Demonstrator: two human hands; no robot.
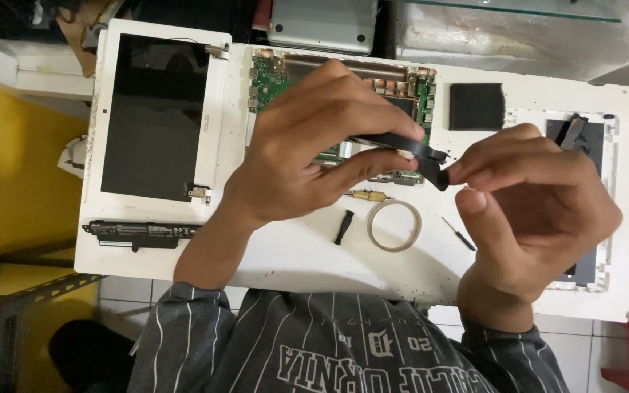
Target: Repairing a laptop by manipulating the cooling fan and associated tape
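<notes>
My left hand [314,145] pinches one end of a black flat strip [409,149] over the green laptop mainboard [274,76]. My right hand [540,196] holds the strip's other end, which bends downward. Both hands hover above the white table [293,255]. Below them lie a clear tape roll [394,225], a small black plastic piece [342,227], a small brass part [368,195] and a thin screwdriver [460,234].
A white laptop lid with a dark screen [154,116] lies at the left, with a long black battery [143,233] below it. A black square pad [476,106] and another opened white panel [584,145] sit at the right. A silver device [322,25] rests beyond the table.
</notes>
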